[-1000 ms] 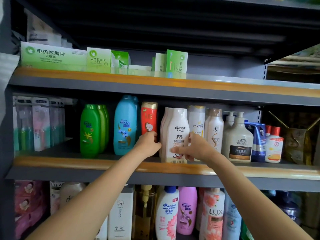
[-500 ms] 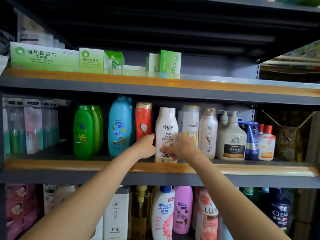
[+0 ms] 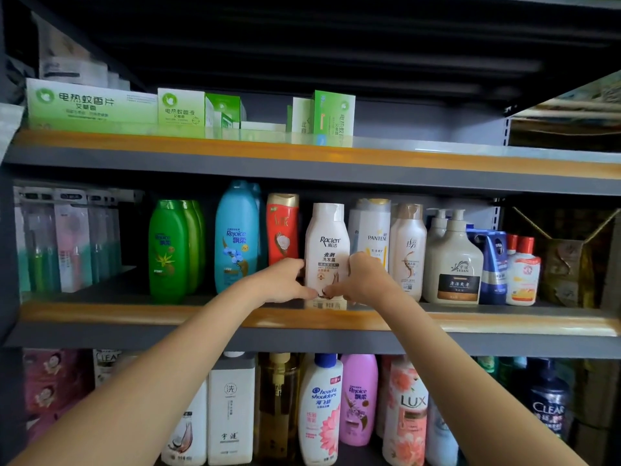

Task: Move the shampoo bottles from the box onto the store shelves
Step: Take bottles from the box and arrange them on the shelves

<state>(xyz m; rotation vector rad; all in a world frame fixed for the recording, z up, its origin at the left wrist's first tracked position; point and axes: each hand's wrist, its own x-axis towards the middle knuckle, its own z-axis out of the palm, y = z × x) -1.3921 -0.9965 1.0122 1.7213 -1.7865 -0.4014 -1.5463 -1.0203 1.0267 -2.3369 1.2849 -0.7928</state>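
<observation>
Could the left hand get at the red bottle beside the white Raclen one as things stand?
Probably yes. The left hand holds the white Raclen bottle right below the red bottle, whose front is unobstructed; it would only need to let go first.

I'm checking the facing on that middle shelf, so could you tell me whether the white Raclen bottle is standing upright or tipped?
Upright. The white Raclen bottle stands cap-up, label facing out, with the left hand and right hand gripping its lower sides.

Two hands [image 3: 324, 284] hide the lower label of a white Raclen bottle [image 3: 326, 243], while bottom-shelf bottles [image 3: 319, 415] run off the lower edge and top-shelf boxes [image 3: 67, 67] blur in shadow.
</observation>
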